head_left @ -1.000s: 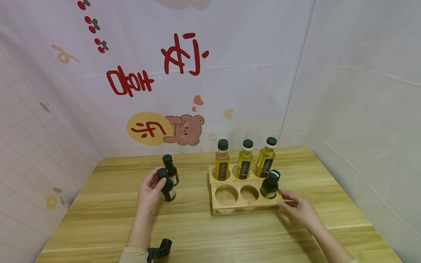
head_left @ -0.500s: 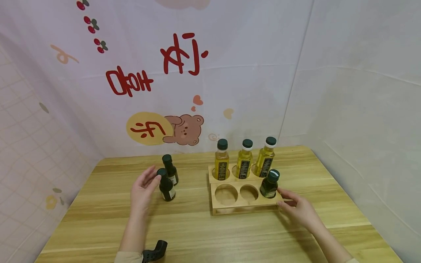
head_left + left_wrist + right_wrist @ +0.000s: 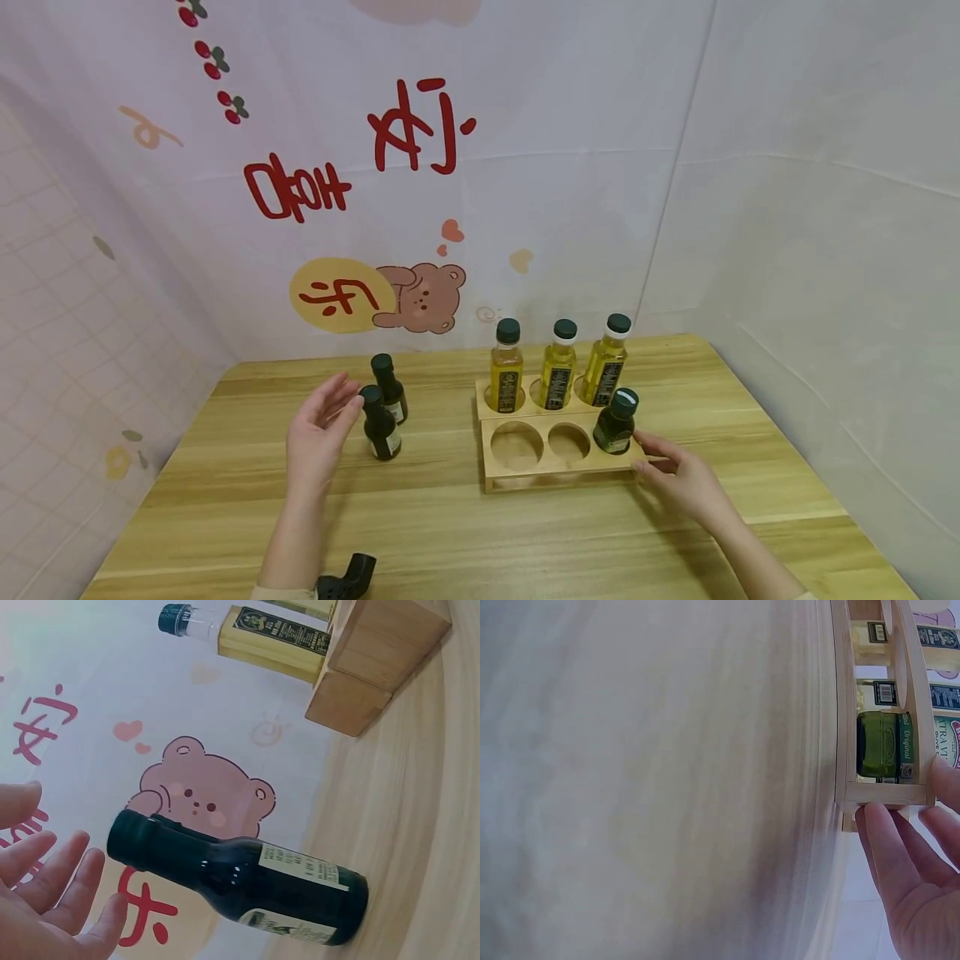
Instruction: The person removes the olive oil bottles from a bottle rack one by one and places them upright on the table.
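My left hand (image 3: 318, 433) hovers beside the nearer of two dark bottles, fingers spread and holding nothing. That nearer dark bottle (image 3: 383, 435) has a black-green cap and a pale label, and stands upright on the table. Behind it is the second dark bottle (image 3: 390, 390), mostly hidden in the left wrist view. At the right end of a two-step wooden bottle rack (image 3: 525, 479), my right hand (image 3: 686, 483) grips the corner between thumb and fingers. A small green bottle (image 3: 615, 427) sits in the rack's front right hole, close to that hand.
Upright in the back row stand three oil bottles with yellow contents: left (image 3: 507, 367), middle (image 3: 559, 367) and right (image 3: 606, 367). The rack's other two front holes hold nothing. A printed cloth (image 3: 570, 200) rises behind the wooden table (image 3: 480, 550).
My left hand has let go of the nearer dark bottle and drawn back to the left, its fingers opening. The bottle stays standing. My right hand keeps its place on the rack.
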Demonstrator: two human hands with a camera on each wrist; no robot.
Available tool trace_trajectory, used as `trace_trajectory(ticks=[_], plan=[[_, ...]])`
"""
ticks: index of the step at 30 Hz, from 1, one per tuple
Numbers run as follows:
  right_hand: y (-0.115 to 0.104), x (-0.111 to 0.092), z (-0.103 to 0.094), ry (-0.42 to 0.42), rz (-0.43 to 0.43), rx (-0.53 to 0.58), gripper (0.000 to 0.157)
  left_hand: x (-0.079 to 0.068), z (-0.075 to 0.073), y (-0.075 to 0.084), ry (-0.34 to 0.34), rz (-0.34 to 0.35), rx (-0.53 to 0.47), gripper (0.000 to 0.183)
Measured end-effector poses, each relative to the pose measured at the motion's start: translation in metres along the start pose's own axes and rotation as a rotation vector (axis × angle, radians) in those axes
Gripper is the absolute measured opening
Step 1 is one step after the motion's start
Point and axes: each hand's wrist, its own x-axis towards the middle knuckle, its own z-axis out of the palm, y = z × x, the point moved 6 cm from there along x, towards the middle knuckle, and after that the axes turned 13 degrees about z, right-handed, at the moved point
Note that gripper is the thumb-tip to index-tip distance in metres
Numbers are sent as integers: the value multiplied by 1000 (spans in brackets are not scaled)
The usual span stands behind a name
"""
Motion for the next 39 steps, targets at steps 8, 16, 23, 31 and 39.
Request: trace_trajectory(ticks=[8, 16, 23, 31, 39], plan=[[0, -1, 0, -1, -11, 7, 54, -4, 6, 11, -65, -4, 3, 43], [1, -1, 1, 5, -7, -2, 54, -12, 29, 17, -141, 29, -52, 45], [1, 0, 0, 3, -4, 5, 54, -19, 47, 17, -186, 87, -105, 44], [0, -1, 0, -8, 10, 5, 55, -27, 67, 13, -249, 121, -121, 43], [1, 0, 0, -13, 15, 23, 54, -33, 93, 7, -294, 89, -147, 45]])
